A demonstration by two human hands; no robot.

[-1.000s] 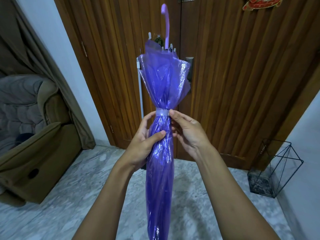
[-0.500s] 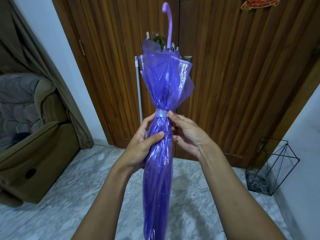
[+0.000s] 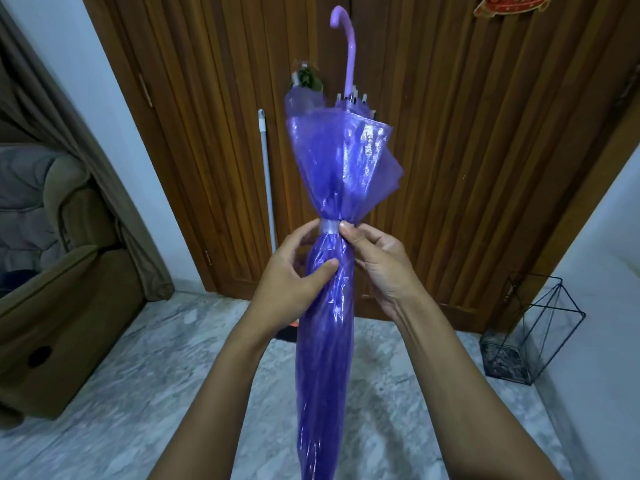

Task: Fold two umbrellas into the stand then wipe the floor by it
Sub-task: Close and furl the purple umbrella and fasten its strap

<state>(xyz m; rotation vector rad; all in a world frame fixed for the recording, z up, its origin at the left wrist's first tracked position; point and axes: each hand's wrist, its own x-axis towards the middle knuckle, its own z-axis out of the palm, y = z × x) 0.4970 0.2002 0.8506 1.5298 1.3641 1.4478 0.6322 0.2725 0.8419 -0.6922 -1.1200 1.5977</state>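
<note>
- Step in hand: fastening the tie strap (image 3: 330, 226) round the furled canopy of the purple umbrella (image 3: 325, 358). The strap lies snug round the bundle and both hands are at it, so the folding of this umbrella is judged nearly complete.
- Umbrella location: held in the air to the left of the wire stand (image 3: 504, 362) and well apart from it. It is roughly upright, with the hooked handle (image 3: 343, 32) at the top and the tip out of frame below. Above the strap the canopy flares loose; below it the folds lie tight.
- Left hand (image 3: 294, 282): curled round the umbrella just below the strap, thumb across the front of the folds. It carries the bundle.
- Right hand (image 3: 379, 265): thumb and fingers pinch the strap at its right edge. Whether the fastener is engaged cannot be told.
- Stand: set on the marble floor (image 3: 138, 393). No umbrella shows inside it, so stowing both umbrellas and wiping the floor are judged outstanding.
- White pole (image 3: 266, 181): leans on the wooden door (image 3: 467, 168), left of the stand and beyond the umbrella.
- Next move calls for: confirming that the strap holds, carrying the umbrella rightward to the stand, and lowering it through the open top. The loose flare may catch on the wire frame.
</note>
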